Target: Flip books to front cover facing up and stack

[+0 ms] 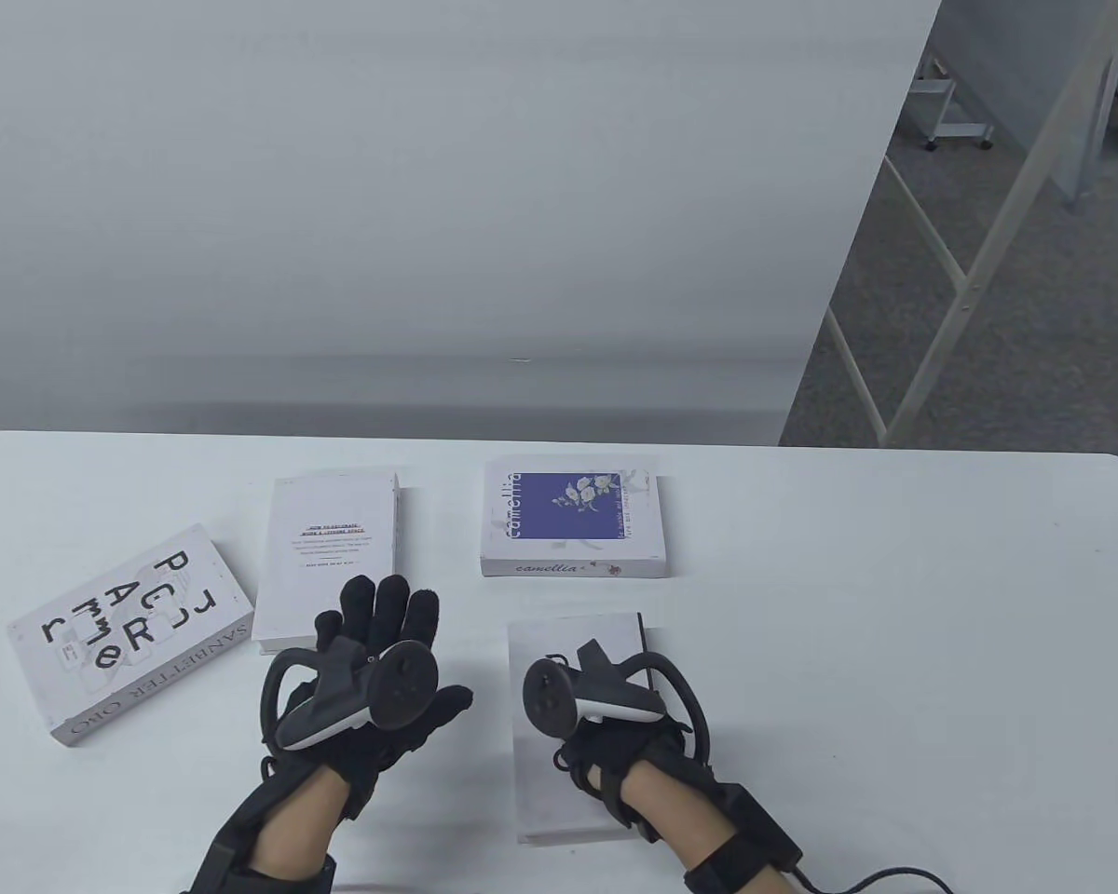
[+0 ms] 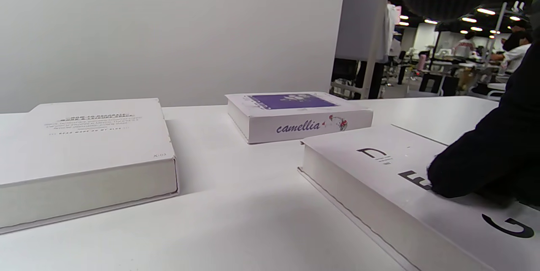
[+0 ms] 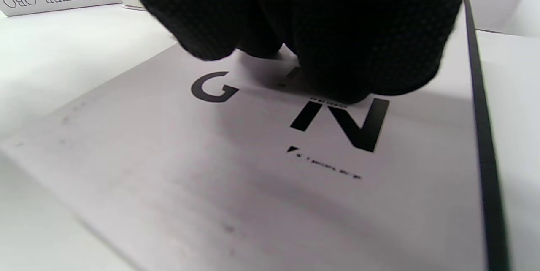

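From the table view, four books lie on the white table [image 1: 894, 596]: a black-lettered book [image 1: 130, 638] angled at the far left, a plain white book with small print [image 1: 328, 554] just right of it, a camellia book [image 1: 573, 517] with a purple cover panel further back at centre, and a pale grey book [image 1: 573, 736] nearest the front edge. Bare table lies to the right of the books and between the two rows. The left hand [image 1: 373, 670] hovers flat with fingers spread, its fingertips over the near corner of the white book; the right hand [image 1: 606, 708] rests on the grey book, fingers hidden under the tracker. In the left wrist view, the white book [image 2: 84, 153] and camellia book [image 2: 295, 117] sit apart, with the grey book [image 2: 379, 195] near right under the right hand [image 2: 485, 165]. In the right wrist view, the gloved fingers [image 3: 320, 30] press down on the grey book's [image 3: 253, 178] lettered cover, curled together.
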Available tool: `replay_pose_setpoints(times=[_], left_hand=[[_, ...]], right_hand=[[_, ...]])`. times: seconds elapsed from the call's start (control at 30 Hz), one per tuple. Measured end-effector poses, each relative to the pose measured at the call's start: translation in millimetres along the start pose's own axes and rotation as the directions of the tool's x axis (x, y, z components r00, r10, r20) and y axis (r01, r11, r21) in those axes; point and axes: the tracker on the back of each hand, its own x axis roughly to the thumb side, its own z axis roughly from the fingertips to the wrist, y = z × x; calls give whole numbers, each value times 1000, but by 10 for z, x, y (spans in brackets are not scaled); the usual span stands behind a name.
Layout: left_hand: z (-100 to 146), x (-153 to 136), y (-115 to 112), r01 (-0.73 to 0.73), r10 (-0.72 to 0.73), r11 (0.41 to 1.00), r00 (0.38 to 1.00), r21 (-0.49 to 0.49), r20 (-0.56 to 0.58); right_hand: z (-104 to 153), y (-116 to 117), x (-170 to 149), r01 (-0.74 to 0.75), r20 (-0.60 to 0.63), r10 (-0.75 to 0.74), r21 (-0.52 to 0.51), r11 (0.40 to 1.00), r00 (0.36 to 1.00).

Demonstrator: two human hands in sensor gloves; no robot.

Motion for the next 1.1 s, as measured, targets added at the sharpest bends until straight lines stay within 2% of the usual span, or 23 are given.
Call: replay_pose_setpoints(times=[0.27, 0.5, 0.73, 0.93, 1.1], left_hand=[[-19, -41, -53, -13, 13, 1000, 1000, -19, -9], [-104, 58, -231, -35, 38, 995, 999, -89, 31], [-190, 197, -447, -63, 73, 986, 995, -154, 65], [-246, 248, -607, -101, 109, 979, 993, -176, 39], [-288, 263, -784, -144, 141, 969, 990, -202, -32]], right_hand=[[-82, -23, 177, -9, -22, 10, 44, 999, 1000], [80, 31, 15, 23, 17, -22, -65, 998, 1000], [273, 47, -220, 129, 54, -123, -131, 983, 991], [384, 119, -651, 189, -41, -203, -227, 955, 978], [383, 206, -907, 244, -103, -278, -263, 934, 955]])
